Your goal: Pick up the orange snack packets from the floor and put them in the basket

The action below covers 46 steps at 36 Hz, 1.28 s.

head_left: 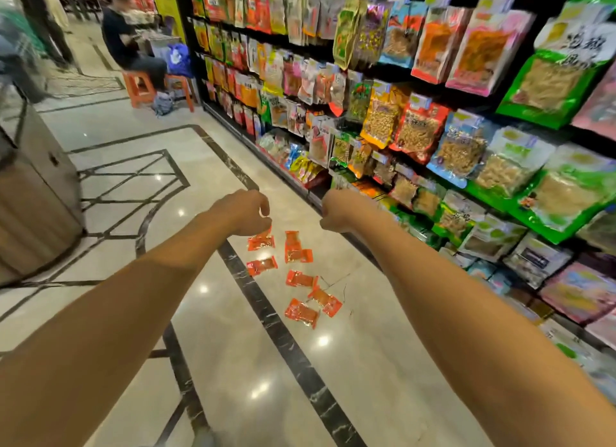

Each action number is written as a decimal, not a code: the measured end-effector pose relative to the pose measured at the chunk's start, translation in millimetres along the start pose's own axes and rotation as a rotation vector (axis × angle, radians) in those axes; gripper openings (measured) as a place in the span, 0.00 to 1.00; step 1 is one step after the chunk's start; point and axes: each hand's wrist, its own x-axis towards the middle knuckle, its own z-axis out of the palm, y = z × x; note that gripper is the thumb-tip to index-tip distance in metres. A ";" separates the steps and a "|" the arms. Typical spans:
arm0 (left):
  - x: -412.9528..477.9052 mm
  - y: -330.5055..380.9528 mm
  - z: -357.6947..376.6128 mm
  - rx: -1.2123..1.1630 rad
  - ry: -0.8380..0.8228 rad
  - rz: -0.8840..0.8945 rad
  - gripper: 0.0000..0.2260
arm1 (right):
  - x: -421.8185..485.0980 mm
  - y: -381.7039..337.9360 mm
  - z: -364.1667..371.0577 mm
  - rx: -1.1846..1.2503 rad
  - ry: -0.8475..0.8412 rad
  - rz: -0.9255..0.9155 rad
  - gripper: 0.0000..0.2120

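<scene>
Several orange snack packets lie scattered on the shiny marble floor, from the far one [261, 242] to the nearest one [301, 313]. Both my bare arms stretch forward above them. My left hand [245, 211] hovers over the far-left packets with its fingers loosely curled and apart. It holds nothing I can see, and it hides the top of one packet. My right hand [336, 210] is curled into a fist just right of the packets, with nothing visible in it. No basket is in view.
A tall shelf rack [433, 120] packed with hanging snack bags runs along the right side. A wooden counter [36, 196] stands at the left. A person sits on an orange stool [140, 86] far down the aisle. Dark inlay bands [283, 340] cross the floor.
</scene>
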 end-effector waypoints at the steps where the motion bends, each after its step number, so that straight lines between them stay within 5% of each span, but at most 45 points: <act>1: 15.1 -11.8 -0.6 0.004 -0.008 0.011 0.16 | 17.3 -5.6 0.0 -0.002 -0.006 0.007 0.16; 9: 134.4 -126.9 -18.6 0.037 -0.063 0.117 0.16 | 147.5 -59.9 -10.2 0.065 0.026 0.100 0.20; 20: 319.5 -223.7 -32.2 0.076 -0.192 0.268 0.16 | 320.1 -85.4 -3.9 0.187 -0.026 0.326 0.06; 37: 661.4 -313.8 -8.1 0.225 -0.373 0.389 0.18 | 635.5 -39.0 87.6 0.445 -0.154 0.602 0.14; 46: 833.9 -348.7 70.7 0.298 -0.553 0.523 0.18 | 743.1 -45.9 180.1 0.688 -0.140 0.993 0.19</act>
